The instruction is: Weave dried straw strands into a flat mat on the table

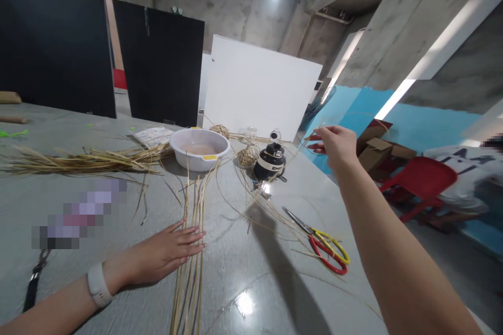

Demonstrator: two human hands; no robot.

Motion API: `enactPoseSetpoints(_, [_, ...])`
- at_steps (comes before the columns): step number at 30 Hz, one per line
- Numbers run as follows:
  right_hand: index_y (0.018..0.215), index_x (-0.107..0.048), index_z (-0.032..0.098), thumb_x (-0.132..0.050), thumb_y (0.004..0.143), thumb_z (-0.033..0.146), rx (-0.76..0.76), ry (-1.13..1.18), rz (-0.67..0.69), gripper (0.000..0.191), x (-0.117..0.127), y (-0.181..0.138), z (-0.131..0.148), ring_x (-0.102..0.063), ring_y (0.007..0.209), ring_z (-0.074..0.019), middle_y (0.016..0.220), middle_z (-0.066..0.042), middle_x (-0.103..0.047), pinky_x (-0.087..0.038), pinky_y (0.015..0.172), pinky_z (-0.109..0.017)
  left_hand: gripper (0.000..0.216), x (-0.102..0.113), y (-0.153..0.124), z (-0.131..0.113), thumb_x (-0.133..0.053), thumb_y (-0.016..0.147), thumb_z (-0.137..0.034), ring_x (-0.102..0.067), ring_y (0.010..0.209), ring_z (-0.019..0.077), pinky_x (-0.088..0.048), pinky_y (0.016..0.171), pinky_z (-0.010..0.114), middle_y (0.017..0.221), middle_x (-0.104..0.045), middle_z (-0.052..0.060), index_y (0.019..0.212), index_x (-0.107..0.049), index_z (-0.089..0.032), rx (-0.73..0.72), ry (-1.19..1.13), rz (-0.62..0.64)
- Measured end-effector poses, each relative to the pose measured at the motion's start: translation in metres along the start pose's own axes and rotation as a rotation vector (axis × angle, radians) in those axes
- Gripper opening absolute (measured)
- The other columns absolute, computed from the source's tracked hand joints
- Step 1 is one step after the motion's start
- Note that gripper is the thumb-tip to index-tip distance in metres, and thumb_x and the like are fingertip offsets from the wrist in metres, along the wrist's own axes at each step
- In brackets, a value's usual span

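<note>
My left hand lies flat with fingers stretched out across several long, thin straw-like strands, pressing them against the grey table. The strands run side by side from the near edge up to the white basin, which holds cloudy water. Raised over the table's right side, my right hand has its fingers pinched around thin pale strands. Their far ends are hard to make out. Scissors with one yellow and one red handle lie below that hand, with loose strands around them.
A thick bundle of strands lies at left. Behind the basin sits a woven ball; another woven ball is beside a black canister. A lanyard lies at lower left. A person sits beyond the red chair.
</note>
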State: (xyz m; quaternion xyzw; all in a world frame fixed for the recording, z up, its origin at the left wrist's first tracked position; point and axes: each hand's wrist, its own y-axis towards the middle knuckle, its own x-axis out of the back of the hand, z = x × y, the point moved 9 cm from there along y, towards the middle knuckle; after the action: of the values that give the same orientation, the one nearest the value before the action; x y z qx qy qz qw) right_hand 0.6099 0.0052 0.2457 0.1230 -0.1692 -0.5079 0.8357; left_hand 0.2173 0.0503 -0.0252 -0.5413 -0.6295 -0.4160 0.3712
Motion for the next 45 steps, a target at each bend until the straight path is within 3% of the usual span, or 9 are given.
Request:
enactPoseSetpoints(5, [0.066, -0.062, 0.017, -0.069, 0.068, 0.015, -0.018, -0.094, 0.049, 0.008, -0.004, -0.004, -0.012, -0.059, 0.040, -0.0123, 0.059, -0.003, -0.067, -0.043, 0.038, -0.021, 0.048, -0.001, 0.000, 0.000, -0.033, 0.109, -0.031, -0.028, 0.151, 0.0186, -0.018, 0.126, 0.043, 0.162, -0.032, -0.004, 0.156, -0.029, -0.042, -0.003, 0.020, 0.001])
enactPoseSetpoints(12, [0.062, -0.065, 0.015, -0.068, 0.070, 0.017, 0.060, -0.093, 0.028, 0.009, -0.002, -0.007, -0.007, -0.047, 0.036, -0.0060, 0.057, 0.000, -0.064, -0.030, 0.034, -0.017, 0.047, -0.003, 0.000, 0.002, -0.034, 0.109, -0.031, -0.029, 0.150, 0.0185, -0.018, 0.126, 0.044, 0.161, -0.033, -0.004, 0.155, -0.030, -0.042, -0.011, 0.006, 0.007])
enactPoseSetpoints(21, [0.073, -0.062, 0.018, -0.071, 0.071, 0.023, 0.034, 0.121, 0.124, 0.010, 0.006, -0.011, -0.003, -0.049, 0.040, -0.0056, 0.070, -0.002, -0.071, -0.039, 0.039, -0.018, 0.050, -0.006, -0.002, 0.006, -0.037, 0.108, -0.028, -0.032, 0.149, 0.0185, -0.019, 0.126, 0.043, 0.161, -0.033, -0.005, 0.155, -0.029, -0.044, -0.024, 0.014, -0.021])
enactPoseSetpoints(28, [0.071, -0.061, 0.016, -0.073, 0.069, 0.018, -0.090, 0.113, 0.204, 0.012, -0.019, -0.024, -0.024, -0.060, 0.048, -0.0087, 0.065, -0.002, -0.068, -0.040, 0.042, -0.015, 0.054, -0.004, -0.002, 0.004, -0.042, 0.107, -0.026, -0.035, 0.147, 0.0189, -0.020, 0.126, 0.041, 0.159, -0.035, -0.005, 0.155, -0.029, -0.045, -0.061, 0.028, -0.055])
enactPoseSetpoints(37, [0.069, -0.060, 0.016, -0.070, 0.074, 0.015, -0.177, 0.041, 0.239, 0.011, -0.035, -0.032, -0.049, -0.058, 0.046, -0.0081, 0.062, -0.001, -0.068, -0.044, 0.045, -0.017, 0.054, -0.005, -0.003, 0.006, -0.042, 0.106, -0.027, -0.037, 0.146, 0.0197, -0.023, 0.125, 0.042, 0.160, -0.033, -0.006, 0.155, -0.029, -0.046, -0.069, 0.044, -0.068])
enactPoseSetpoints(40, [0.075, -0.059, 0.018, -0.071, 0.072, 0.019, -0.123, 0.084, 0.236, 0.013, -0.033, -0.035, -0.040, -0.060, 0.048, -0.0083, 0.066, 0.000, -0.069, -0.044, 0.046, -0.017, 0.054, -0.005, -0.003, 0.006, -0.042, 0.106, -0.027, -0.037, 0.146, 0.0189, -0.021, 0.125, 0.040, 0.159, -0.034, -0.006, 0.155, -0.028, -0.046, -0.067, 0.038, -0.067])
enactPoseSetpoints(45, [0.085, -0.055, 0.022, -0.068, 0.071, 0.028, 0.136, 0.125, 0.309, 0.020, -0.031, -0.056, 0.009, -0.067, 0.061, -0.0124, 0.079, -0.001, -0.070, -0.050, 0.053, -0.022, 0.052, -0.004, -0.004, 0.006, -0.043, 0.107, -0.029, -0.036, 0.147, 0.0185, -0.021, 0.125, 0.039, 0.159, -0.035, -0.007, 0.154, -0.030, -0.047, -0.038, 0.004, -0.065])
